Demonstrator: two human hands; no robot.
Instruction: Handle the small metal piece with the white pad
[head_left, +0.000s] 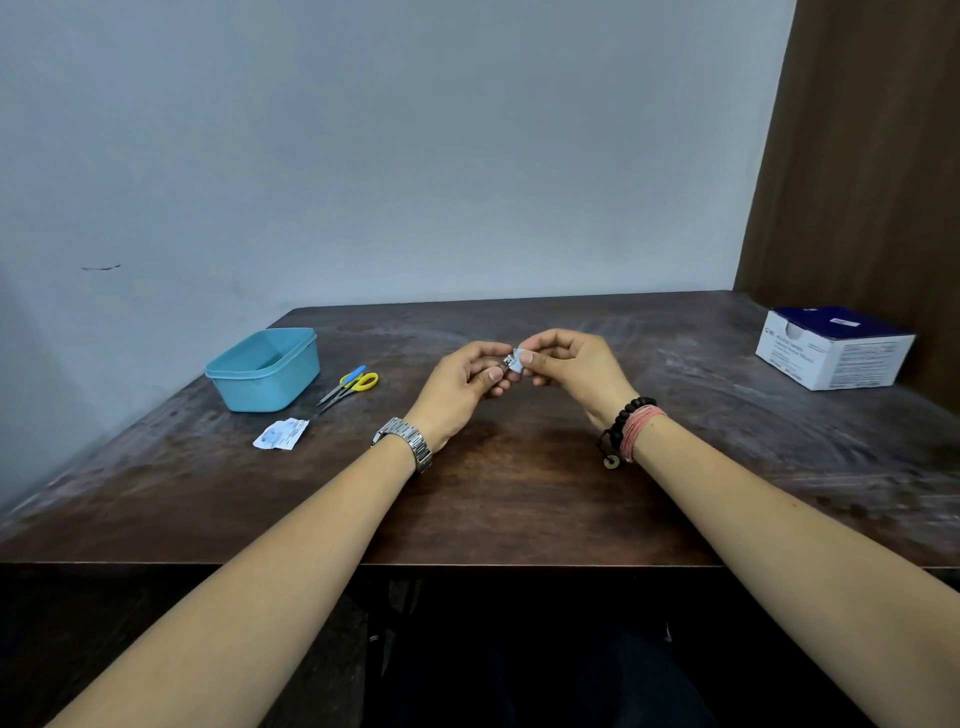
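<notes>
Above the middle of the dark wooden table (519, 499), my left hand (462, 387) and my right hand (576, 366) meet fingertip to fingertip. Between them they pinch a small white packet or wipe (516, 360), the left from its left end, the right from its right end. Most of the small piece is hidden by the fingers, so I cannot tell exactly what it is. A metal watch is on my left wrist, and bead and thread bracelets are on my right wrist.
A light blue plastic tub (265, 370) stands at the left of the table. Beside it lie scissors (349, 385) with yellow and blue handles, and a torn white sachet (281, 434). A white and blue box (831, 347) sits at the far right by a brown panel.
</notes>
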